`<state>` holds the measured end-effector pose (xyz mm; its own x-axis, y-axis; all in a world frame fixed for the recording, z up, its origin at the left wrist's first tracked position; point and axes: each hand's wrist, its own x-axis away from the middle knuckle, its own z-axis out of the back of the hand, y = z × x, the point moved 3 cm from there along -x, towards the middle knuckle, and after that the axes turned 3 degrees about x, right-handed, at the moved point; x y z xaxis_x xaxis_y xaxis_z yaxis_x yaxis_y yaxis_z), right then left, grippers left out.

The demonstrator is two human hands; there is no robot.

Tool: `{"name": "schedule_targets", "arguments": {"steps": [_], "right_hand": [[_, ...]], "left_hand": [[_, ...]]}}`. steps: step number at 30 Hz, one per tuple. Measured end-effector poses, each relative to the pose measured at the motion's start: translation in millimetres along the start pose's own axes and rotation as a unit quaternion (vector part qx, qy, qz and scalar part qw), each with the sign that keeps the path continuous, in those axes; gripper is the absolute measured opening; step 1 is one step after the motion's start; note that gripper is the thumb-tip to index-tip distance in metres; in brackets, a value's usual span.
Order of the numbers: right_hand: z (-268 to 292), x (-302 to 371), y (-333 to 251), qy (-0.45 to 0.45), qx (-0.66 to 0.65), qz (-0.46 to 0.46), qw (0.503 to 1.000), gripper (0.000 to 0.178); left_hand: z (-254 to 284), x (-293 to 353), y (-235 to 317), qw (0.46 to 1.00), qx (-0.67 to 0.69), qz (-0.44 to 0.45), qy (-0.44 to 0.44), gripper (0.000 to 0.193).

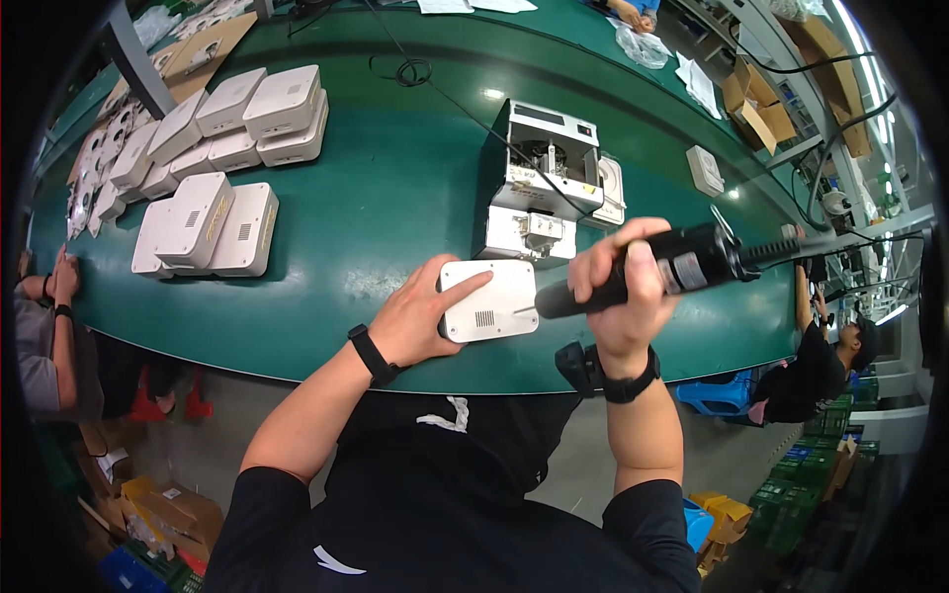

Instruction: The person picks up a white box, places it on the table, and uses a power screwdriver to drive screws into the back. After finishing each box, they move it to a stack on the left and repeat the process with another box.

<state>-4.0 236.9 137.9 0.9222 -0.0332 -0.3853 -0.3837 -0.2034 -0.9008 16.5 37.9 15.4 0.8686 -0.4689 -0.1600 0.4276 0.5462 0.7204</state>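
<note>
A white plastic housing [491, 321] with a small vent grille lies at the table's near edge. My left hand [417, 314] grips it by its left side, the thumb below and the index finger stretched over its top face. In my right hand [633, 296] is a black electric screwdriver [682, 259], held sideways with the fingers wrapped round its body. The tip of the screwdriver points left, at the housing's right corner; whether it touches a screw I cannot tell. Just beyond the housing stands a metal screw feeder machine [542, 178].
White housings are stacked at the left [203, 227] and far left [287, 104]. A single white housing [705, 170] lies far right, another [610, 193] behind the machine. A black cable [465, 114] crosses the table [395, 188]. Co-workers sit at the left [44, 336] and right [816, 366].
</note>
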Motion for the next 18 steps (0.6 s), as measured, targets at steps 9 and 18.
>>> {"name": "schedule_targets", "arguments": {"steps": [9, 18], "right_hand": [[-9, 34, 1, -0.062, -0.008, -0.003, 0.998, 0.028], [-11, 38, 0, -0.077, -0.023, -0.005, 0.997, 0.032]], "left_hand": [[-2, 0, 0, 1.0, 0.011, 0.007, -0.002, 0.09], [-2, -1, -4, 1.0, 0.012, -0.003, 0.007, 0.088]]}}
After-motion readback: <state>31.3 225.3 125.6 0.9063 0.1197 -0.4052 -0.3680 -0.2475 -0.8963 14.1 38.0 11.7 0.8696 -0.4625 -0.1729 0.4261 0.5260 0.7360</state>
